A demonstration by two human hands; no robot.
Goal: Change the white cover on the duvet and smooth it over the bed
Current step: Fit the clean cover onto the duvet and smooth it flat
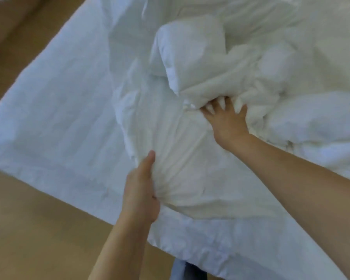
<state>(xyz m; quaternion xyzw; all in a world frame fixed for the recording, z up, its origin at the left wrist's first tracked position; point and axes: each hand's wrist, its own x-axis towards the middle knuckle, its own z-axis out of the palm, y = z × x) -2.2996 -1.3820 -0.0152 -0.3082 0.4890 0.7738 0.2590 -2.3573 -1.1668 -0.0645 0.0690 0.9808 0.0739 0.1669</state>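
A wide bed [49, 122] fills most of the view from above, set at a slant, its flat surface covered in pale white cloth with a fine crinkled texture and a stitched band along the near edge. Smooth tan floor [38, 229] shows at the left and bottom. Across the upper right of the bed lies the duvet [190, 47], thick and padded, heaped into soft rounded lumps with deep folds between them. In front of it, in the middle of the bed, the cover [190, 168] is a thinner, creamier white cloth, pulled into long pleats that fan out from the near side towards the heap. The right hand [226, 120] reaches far forward on a bare arm, fingers spread and dug into a bunched ridge of the cover where it meets the duvet; cloth puffs up between the fingers and hides their tips, so the hand is grasping that fold. The left hand [139, 190], nearer the bed's edge, clenches the gathered end of the pleats, thumb lying straight along the cloth. A small patch of blue and dark fabric [182, 269] shows at the bottom edge, too blurred to identify
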